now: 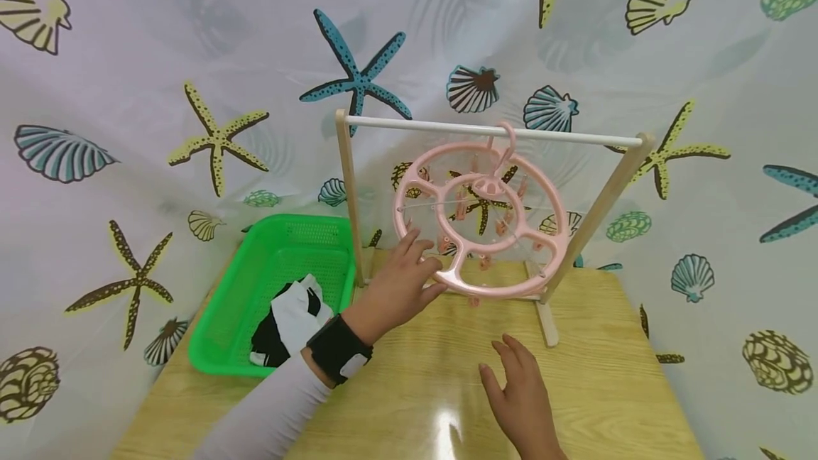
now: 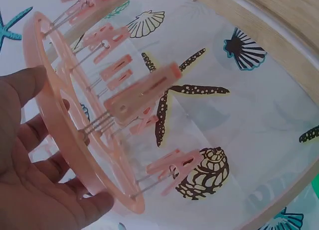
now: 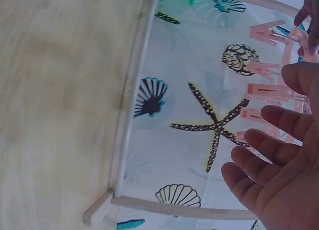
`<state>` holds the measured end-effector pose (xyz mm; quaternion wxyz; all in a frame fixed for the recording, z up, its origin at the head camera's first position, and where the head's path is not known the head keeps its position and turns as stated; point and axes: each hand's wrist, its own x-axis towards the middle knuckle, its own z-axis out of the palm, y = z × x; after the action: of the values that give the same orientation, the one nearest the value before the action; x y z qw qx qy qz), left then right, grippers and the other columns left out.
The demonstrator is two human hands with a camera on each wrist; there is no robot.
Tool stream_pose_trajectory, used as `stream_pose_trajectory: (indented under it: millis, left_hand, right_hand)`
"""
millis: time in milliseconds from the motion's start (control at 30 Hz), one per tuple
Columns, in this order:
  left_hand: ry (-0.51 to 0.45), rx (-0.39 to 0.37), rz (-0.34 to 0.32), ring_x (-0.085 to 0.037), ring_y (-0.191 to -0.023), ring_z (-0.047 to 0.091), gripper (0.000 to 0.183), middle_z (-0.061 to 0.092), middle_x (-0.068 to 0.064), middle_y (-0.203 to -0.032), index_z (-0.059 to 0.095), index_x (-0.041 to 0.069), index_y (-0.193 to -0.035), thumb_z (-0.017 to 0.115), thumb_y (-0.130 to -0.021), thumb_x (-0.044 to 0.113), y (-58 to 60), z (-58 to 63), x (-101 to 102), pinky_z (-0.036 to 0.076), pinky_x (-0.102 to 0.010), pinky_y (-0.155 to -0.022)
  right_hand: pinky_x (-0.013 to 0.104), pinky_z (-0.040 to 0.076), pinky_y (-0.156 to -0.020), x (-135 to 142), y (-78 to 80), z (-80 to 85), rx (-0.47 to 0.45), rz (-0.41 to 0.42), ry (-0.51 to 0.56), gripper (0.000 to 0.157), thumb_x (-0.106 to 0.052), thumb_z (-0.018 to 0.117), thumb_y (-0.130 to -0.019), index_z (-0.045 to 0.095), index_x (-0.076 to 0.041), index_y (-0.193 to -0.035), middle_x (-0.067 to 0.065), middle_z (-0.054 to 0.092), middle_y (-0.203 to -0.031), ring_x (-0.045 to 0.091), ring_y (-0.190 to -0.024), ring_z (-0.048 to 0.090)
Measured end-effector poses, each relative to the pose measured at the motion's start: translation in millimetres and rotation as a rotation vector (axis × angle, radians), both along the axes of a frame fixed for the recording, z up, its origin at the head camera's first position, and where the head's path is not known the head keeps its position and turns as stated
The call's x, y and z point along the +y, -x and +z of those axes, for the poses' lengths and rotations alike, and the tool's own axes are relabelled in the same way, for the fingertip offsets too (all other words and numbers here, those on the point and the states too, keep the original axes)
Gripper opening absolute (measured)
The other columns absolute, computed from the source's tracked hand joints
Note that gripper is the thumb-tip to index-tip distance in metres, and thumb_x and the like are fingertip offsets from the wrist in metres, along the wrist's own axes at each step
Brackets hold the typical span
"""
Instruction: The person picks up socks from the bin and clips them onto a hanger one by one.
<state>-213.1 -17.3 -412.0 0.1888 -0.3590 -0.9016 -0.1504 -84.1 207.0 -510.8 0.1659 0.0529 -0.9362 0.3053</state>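
Note:
A pink round clip hanger hangs tilted by its hook from the white bar of a wooden stand. My left hand grips its near left rim, and the left wrist view shows the fingers around the ring. Several pink clothespins dangle from the ring on short links. My right hand is held above the table in front of the hanger, fingers spread and holding nothing. In the right wrist view that hand appears beside the hanging clothespins, and whether it touches them is unclear.
A green plastic basket stands left of the stand, with black and white cloth in it. The stand's wooden post rises right of the hanger. Behind the wooden table hangs a shell and starfish patterned sheet.

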Motion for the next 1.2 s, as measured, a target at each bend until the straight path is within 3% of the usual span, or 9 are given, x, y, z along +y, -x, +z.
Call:
stream_pose_trajectory:
  millis: [133, 367, 533, 633, 833, 1033, 1200]
  left_hand:
    - [-0.102, 0.032, -0.050, -0.034, -0.128, 0.046, 0.030, 0.061, -0.007, -0.114, 0.072, 0.014, -0.105, 0.076, -0.088, 0.038, -0.1, 2.0, -1.6, 0.031, -0.055, -0.110]
    - [-0.260, 0.035, -0.134, -0.021, -0.095, 0.053, 0.027, 0.057, -0.001, -0.097, 0.074, 0.012, -0.099, 0.083, -0.083, 0.032, -1.4, 6.4, -3.9, 0.028, -0.039, -0.114]
    - [-0.341, -0.034, -0.148, -0.020, -0.095, 0.052, 0.028, 0.058, -0.001, -0.098, 0.076, 0.010, -0.099, 0.085, -0.080, 0.029, -5.7, 7.2, -7.6, 0.044, -0.035, -0.094]
    - [-0.374, -0.090, -0.144, -0.018, -0.095, 0.051, 0.028, 0.059, 0.001, -0.098, 0.076, 0.010, -0.098, 0.086, -0.079, 0.028, -7.4, 9.2, -10.1, 0.046, -0.035, -0.085]
    - [-0.382, -0.155, -0.141, -0.016, -0.094, 0.051, 0.025, 0.059, 0.003, -0.097, 0.075, 0.013, -0.095, 0.086, -0.080, 0.029, -8.6, 14.9, -14.6, 0.047, -0.033, -0.082]
    - [-0.356, -0.231, -0.144, -0.014, -0.093, 0.052, 0.024, 0.060, 0.004, -0.096, 0.074, 0.013, -0.095, 0.084, -0.081, 0.030, -12.2, 25.1, -18.4, 0.047, -0.031, -0.080]
    - [-0.340, -0.286, -0.144, -0.015, -0.092, 0.053, 0.025, 0.061, 0.003, -0.098, 0.075, 0.012, -0.097, 0.084, -0.081, 0.030, -13.2, 32.1, -19.2, 0.048, -0.032, -0.080]
  right_hand:
    - [0.065, 0.042, -0.095, -0.1, 9.8, 15.6, 0.015, 0.031, 0.106, 0.042, -0.015, 0.069, -0.094, 0.057, 0.004, -0.129, 0.024, 0.051, -0.138, 0.045, -0.127, 0.047]
    - [0.058, 0.049, -0.089, -2.3, 24.7, 43.2, 0.056, 0.039, 0.260, 0.045, -0.015, 0.063, -0.098, 0.051, 0.004, -0.137, 0.020, 0.052, -0.139, 0.038, -0.127, 0.049]
    - [0.057, 0.049, -0.091, -1.3, 31.5, 53.7, 0.032, 0.037, 0.378, 0.042, -0.017, 0.063, -0.099, 0.052, 0.001, -0.134, 0.018, 0.053, -0.138, 0.037, -0.127, 0.049]
    - [0.056, 0.047, -0.093, -2.4, 35.6, 61.2, -0.016, 0.081, 0.446, 0.041, -0.019, 0.065, -0.098, 0.053, -0.003, -0.134, 0.014, 0.054, -0.135, 0.032, -0.127, 0.050]
    - [0.052, 0.047, -0.091, -8.7, 42.2, 68.1, -0.037, 0.167, 0.510, 0.029, -0.014, 0.067, -0.096, 0.058, -0.005, -0.122, 0.010, 0.059, -0.114, 0.027, -0.117, 0.055]
    - [0.037, 0.051, -0.086, -12.4, 40.1, 70.9, -0.014, 0.144, 0.483, 0.030, -0.013, 0.068, -0.095, 0.063, -0.005, -0.124, 0.008, 0.062, -0.111, 0.018, -0.105, 0.057]
    - [0.032, 0.051, -0.082, -12.4, 38.3, 70.9, -0.038, 0.134, 0.468, 0.031, -0.014, 0.070, -0.094, 0.063, -0.007, -0.123, 0.008, 0.062, -0.109, 0.017, -0.103, 0.058]
